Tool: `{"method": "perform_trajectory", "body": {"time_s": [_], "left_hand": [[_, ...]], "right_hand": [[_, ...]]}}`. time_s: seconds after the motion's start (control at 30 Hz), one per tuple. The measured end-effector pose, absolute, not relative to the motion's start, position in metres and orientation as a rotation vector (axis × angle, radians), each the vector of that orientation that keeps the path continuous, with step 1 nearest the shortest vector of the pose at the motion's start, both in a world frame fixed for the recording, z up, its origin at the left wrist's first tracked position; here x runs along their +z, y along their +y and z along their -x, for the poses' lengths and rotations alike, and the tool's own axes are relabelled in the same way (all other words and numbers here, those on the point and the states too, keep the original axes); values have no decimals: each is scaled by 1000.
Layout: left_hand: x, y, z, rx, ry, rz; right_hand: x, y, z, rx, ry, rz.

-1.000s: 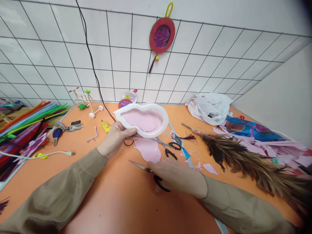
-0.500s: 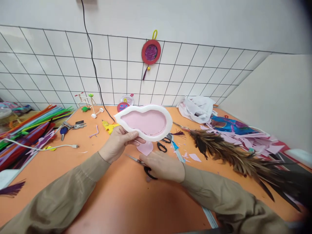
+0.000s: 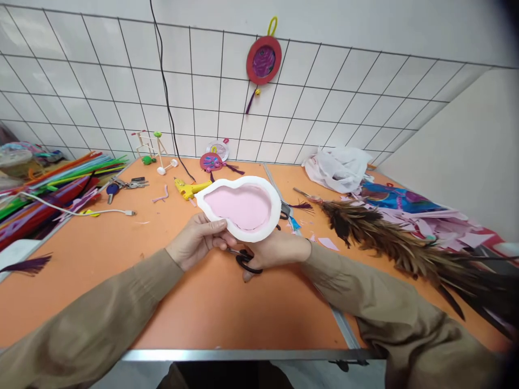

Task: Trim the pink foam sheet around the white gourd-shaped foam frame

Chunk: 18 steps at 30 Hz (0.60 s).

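My left hand [image 3: 198, 242] pinches the lower left rim of a gourd-shaped piece [image 3: 241, 208] with a raised white foam border and a pink inner face. It is tilted toward me above the table. Below its lower right edge, my right hand [image 3: 279, 249] grips a pair of scissors [image 3: 245, 261] by the black handles. Their blades point left and are mostly hidden behind the left fingers and the foam border. A second pair of scissors [image 3: 285, 209] lies behind the gourd piece, partly covered by it.
A yellow glue gun [image 3: 187, 189] lies behind my left hand. Keys [image 3: 132, 184], a white cable [image 3: 109, 210] and colourful pipe cleaners [image 3: 52, 202] are at left. Brown feathers [image 3: 377, 237], pink scraps [image 3: 441, 224] and a white plastic bag [image 3: 338, 168] occupy the right.
The view has tipped downward, bringing the table's front edge in. The gourd piece and the scissors have come closer together, and the pink scrap beneath is now hidden.
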<state>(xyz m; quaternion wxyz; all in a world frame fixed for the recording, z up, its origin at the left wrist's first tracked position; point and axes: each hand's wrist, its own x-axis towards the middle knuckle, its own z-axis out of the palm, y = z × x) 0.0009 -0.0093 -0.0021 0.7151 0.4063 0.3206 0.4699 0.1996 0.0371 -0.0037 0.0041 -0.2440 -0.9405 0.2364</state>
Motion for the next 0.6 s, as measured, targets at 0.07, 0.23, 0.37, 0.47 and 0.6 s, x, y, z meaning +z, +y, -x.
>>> {"method": "perform_trajectory", "body": {"time_s": [0.07,0.23,0.37,0.47,0.6], "left_hand": [[-5,-11,0,1027,727,-917],[-10,-11,7,1051,760,-976],[-15,-7,10,1080,785,-1006],[-17,-5,9,1081,797,-1006],[-19,-6,7,1074,791,-990]], "right_hand": [[-2,38,-203,839,-2967,762],[1,46,-204,965,-2951,672],[0,51,-202,985,-2924,593],[-1,49,-200,965,-2911,574],[-6,35,-191,859,-2858,705]]}}
